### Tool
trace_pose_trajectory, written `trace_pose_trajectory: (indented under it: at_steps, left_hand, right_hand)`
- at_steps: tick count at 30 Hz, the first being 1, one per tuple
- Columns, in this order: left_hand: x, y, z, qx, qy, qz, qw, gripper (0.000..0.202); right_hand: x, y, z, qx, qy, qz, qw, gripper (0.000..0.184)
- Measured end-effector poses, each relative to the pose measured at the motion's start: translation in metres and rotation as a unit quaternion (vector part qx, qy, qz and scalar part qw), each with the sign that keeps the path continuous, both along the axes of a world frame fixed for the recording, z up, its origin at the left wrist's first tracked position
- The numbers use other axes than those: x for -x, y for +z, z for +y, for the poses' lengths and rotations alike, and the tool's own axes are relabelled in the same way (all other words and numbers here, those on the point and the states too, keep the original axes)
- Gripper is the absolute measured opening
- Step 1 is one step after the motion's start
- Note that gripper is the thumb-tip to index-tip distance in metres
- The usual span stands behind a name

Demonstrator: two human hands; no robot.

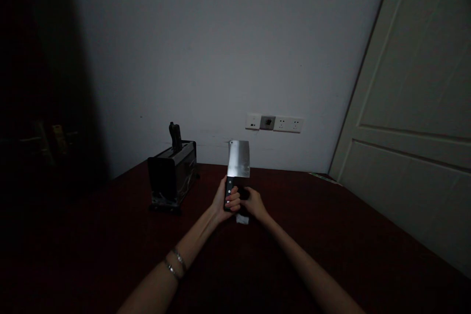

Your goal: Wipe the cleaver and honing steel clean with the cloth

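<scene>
My left hand (223,201) is closed round the black riveted handle of a cleaver (239,158). The broad steel blade stands upright above the fist. Just right of it, my right hand (254,202) has its fingers curled by a dark shape (243,193) close to the cleaver's handle; what that shape is, I cannot make out in the dim light. A small white piece (242,219), like paper or cloth, shows below and between the hands.
A steel-and-black knife block (172,174) with black-handled tools in its top stands left on the dark red table (294,216). Wall sockets (274,122) sit behind. A pale panelled door (412,132) rises at the right, and a flat strip (326,178) lies near the back right corner.
</scene>
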State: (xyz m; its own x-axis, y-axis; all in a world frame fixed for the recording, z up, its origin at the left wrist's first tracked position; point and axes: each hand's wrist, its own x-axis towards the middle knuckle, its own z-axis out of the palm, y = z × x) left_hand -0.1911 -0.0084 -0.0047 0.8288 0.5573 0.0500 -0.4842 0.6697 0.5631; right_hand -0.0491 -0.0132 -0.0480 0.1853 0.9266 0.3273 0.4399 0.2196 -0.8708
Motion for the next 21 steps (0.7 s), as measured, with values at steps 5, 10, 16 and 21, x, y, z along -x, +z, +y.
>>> trace_pose_trajectory:
  at_steps: [5,10,16,21]
  left_hand:
    - [-0.001,-0.003,0.0,-0.005,-0.016,-0.006,1.0,0.057]
    - [-0.007,-0.007,-0.002,-0.01,-0.039,-0.008,0.999,0.06]
    - [-0.014,-0.011,-0.009,-0.024,-0.07,-0.007,0.997,0.063]
    - [-0.017,-0.009,-0.014,-0.038,-0.082,0.008,0.996,0.061]
  right_hand:
    - [-0.062,0.038,0.007,-0.047,-0.078,0.141,0.986,0.017]
    - [-0.09,0.11,0.015,-0.15,-0.113,0.151,0.97,0.029]
    - [-0.065,0.173,0.03,-0.268,-0.021,-0.012,0.963,0.029]
    - [-0.061,0.175,0.039,-0.263,0.123,-0.266,0.919,0.048]
